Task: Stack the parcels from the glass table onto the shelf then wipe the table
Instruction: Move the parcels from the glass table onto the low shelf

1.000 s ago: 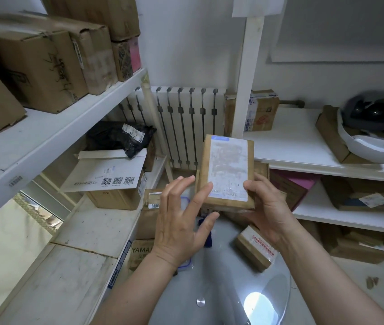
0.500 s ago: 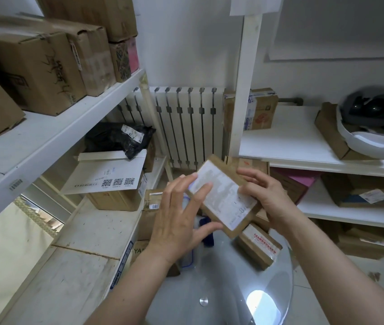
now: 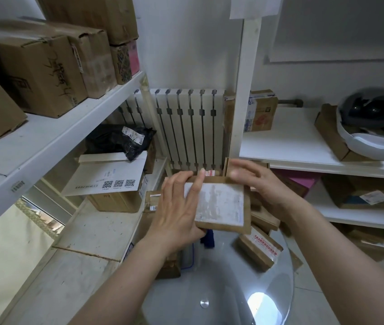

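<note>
This is a parcel storeroom, a back room for sorting deliveries; the white radiator [image 3: 186, 127] on the far wall is the fixed mark. Left of the radiator, a white shelf unit [image 3: 52, 146] carries taped cardboard boxes [image 3: 43, 73] above, and below them a black mailer bag [image 3: 118, 141] and a white carton with QR codes [image 3: 108, 179]; right of the radiator, a second white shelf [image 3: 291, 146] holds a labelled box [image 3: 259, 111] and flat cartons on the tier beneath; in front of the radiator, a round glass table [image 3: 233, 289] bears a small taped parcel [image 3: 256, 252]; bare painted walls surround it all.
</note>
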Action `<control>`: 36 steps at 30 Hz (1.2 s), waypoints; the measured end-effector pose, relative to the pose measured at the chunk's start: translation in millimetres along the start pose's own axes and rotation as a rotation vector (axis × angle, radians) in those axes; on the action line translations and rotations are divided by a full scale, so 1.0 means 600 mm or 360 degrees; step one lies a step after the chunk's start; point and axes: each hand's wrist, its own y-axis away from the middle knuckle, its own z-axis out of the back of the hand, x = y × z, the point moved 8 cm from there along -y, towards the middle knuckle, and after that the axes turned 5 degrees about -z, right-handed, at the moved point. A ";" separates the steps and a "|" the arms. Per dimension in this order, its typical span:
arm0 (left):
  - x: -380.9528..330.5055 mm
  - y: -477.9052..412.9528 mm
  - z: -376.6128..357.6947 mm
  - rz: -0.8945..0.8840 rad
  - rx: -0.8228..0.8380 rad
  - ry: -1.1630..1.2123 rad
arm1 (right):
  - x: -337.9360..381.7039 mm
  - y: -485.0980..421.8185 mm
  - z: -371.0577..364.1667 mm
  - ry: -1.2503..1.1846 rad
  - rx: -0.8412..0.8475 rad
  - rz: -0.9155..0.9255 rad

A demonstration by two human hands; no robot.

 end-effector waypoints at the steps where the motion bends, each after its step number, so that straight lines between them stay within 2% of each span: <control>1: 0.007 0.004 -0.002 0.0189 -0.0022 0.0087 | -0.007 0.000 0.006 -0.0114 -0.0071 -0.0013; 3: 0.019 0.012 -0.008 0.0570 -0.0082 0.0254 | -0.022 0.003 0.006 -0.0197 -0.0122 -0.0045; 5: 0.023 0.017 -0.008 0.0831 -0.0147 0.0316 | -0.035 0.004 -0.006 -0.0206 -0.0090 -0.0050; 9: 0.014 0.020 -0.019 0.1067 -0.0172 0.0311 | -0.039 0.008 -0.027 -0.0303 -0.0090 -0.0023; 15: -0.002 0.018 -0.027 0.0966 -0.0097 0.0421 | -0.040 0.007 -0.014 -0.0530 -0.0249 0.0022; 18: 0.001 0.027 -0.019 0.0895 -0.0217 0.0587 | -0.045 0.000 0.002 -0.0586 -0.0269 0.0002; 21: 0.014 0.033 -0.017 0.0946 -0.0405 0.0859 | -0.046 -0.002 0.007 -0.0582 -0.0275 -0.0034; 24: 0.022 0.032 -0.018 0.0994 -0.0422 0.1004 | -0.046 -0.006 0.007 -0.0562 -0.0279 -0.0033; 36: 0.031 0.030 -0.011 0.0954 -0.0501 0.1078 | -0.043 -0.005 0.002 -0.0548 -0.0266 -0.0028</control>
